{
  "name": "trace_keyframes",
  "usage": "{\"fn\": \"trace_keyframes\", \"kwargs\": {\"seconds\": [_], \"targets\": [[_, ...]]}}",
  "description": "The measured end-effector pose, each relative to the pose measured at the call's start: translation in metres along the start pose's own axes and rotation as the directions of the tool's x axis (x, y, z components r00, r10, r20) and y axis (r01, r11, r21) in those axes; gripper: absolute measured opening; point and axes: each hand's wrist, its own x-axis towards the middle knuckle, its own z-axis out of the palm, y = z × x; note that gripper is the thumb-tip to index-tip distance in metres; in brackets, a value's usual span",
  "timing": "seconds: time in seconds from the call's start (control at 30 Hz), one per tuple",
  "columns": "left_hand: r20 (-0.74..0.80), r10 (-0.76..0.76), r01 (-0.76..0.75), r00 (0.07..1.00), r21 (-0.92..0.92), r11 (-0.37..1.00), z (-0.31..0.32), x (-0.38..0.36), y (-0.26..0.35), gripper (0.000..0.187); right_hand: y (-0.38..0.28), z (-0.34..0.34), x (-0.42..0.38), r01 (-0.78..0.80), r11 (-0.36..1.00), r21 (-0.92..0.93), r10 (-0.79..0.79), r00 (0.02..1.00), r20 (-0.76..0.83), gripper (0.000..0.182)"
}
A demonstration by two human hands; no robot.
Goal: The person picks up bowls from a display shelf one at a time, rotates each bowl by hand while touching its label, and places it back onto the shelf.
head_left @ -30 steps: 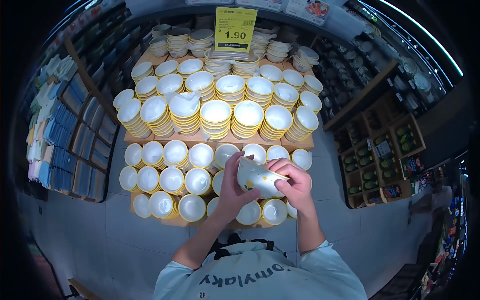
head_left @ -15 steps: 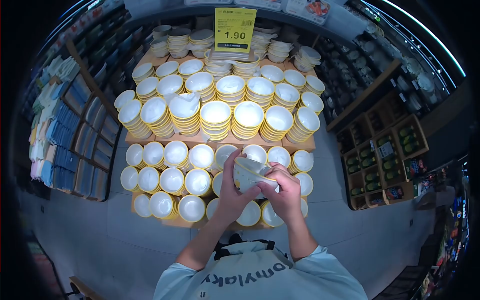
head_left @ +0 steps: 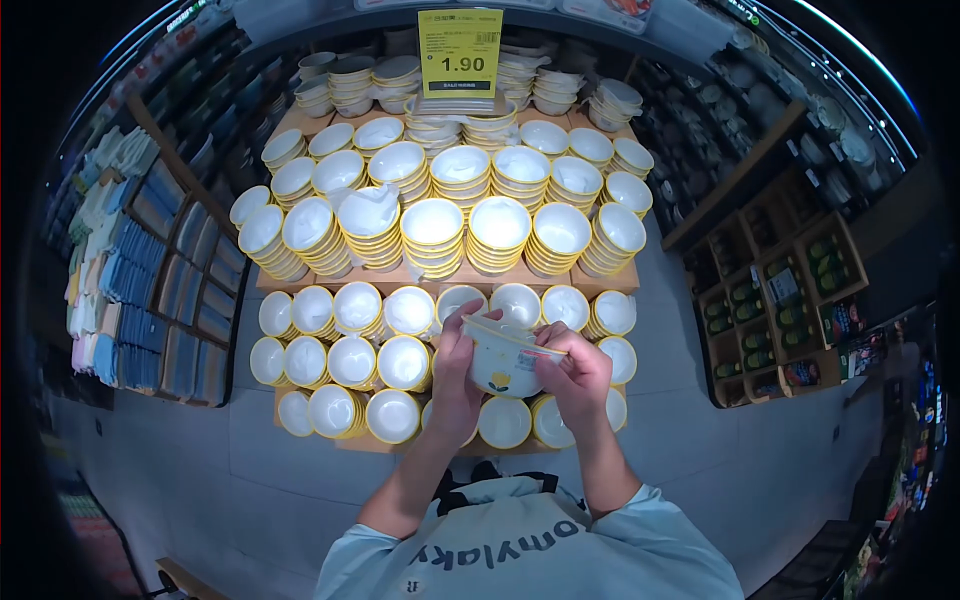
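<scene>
Bowl (head_left: 503,357) now upright w/ flower decal facing camera, was tilted a sec ago. Left hand (head_left: 452,372) & right hand (head_left: 577,375) fingers both clasp it above stacked bowls (head_left: 432,232) on display shelf (head_left: 330,283); inspection looks ongoing.

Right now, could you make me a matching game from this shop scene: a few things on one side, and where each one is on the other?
Things:
1. bowl
2. price sign
3. folded cloths
4. green bottles

Places:
A. shelves on the left
B. between both hands
C. wooden crates on the right
D. above the bowl stacks

Pairs: 1-B, 2-D, 3-A, 4-C
</scene>
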Motion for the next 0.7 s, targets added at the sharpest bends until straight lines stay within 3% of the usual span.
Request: {"fn": "trace_keyframes", "kwargs": {"seconds": [0.07,0.13,0.17,0.23,0.3,0.37,0.47,0.7], "targets": [[-0.070,0.047,-0.040,0.996,0.095,0.995,-0.001,0.001,0.000,0.069,-0.002,0.003,0.001,-0.003,0.998,-0.062,0.002,1.000,-0.023,0.009],[-0.028,0.259,-0.227,0.966,0.396,0.890,-0.011,0.006,-0.005,0.067,-0.001,0.004,0.001,0.016,0.991,-0.134,-0.016,1.000,0.001,0.009],[-0.029,0.258,-0.226,0.966,0.396,0.890,-0.013,0.004,-0.004,0.067,-0.001,0.004,0.001,0.038,0.978,-0.205,-0.034,0.999,0.025,0.010],[0.107,0.276,-0.279,0.955,0.639,0.717,-0.003,-0.003,0.010,0.062,-0.007,0.011,0.000,-0.003,0.974,-0.228,0.006,1.000,0.011,0.009],[0.098,0.256,-0.257,0.962,0.653,0.713,-0.012,0.000,0.007,0.057,-0.011,0.016,0.001,-0.044,0.968,-0.249,0.046,0.999,0.000,0.009],[0.092,0.237,-0.236,0.967,0.667,0.706,-0.018,0.001,0.004,0.052,-0.011,0.016,0.005,0.139,0.874,-0.466,-0.110,0.990,0.090,0.013],[0.104,0.249,-0.261,0.963,0.597,0.758,-0.019,-0.001,0.001,0.042,-0.012,0.016,0.005,0.066,0.909,-0.411,-0.051,0.998,0.049,0.015],[0.152,0.288,-0.318,0.945,0.628,0.710,-0.015,-0.008,0.005,0.035,-0.013,0.013,0.006,0.083,0.926,-0.368,-0.063,0.996,0.067,0.016]]}}
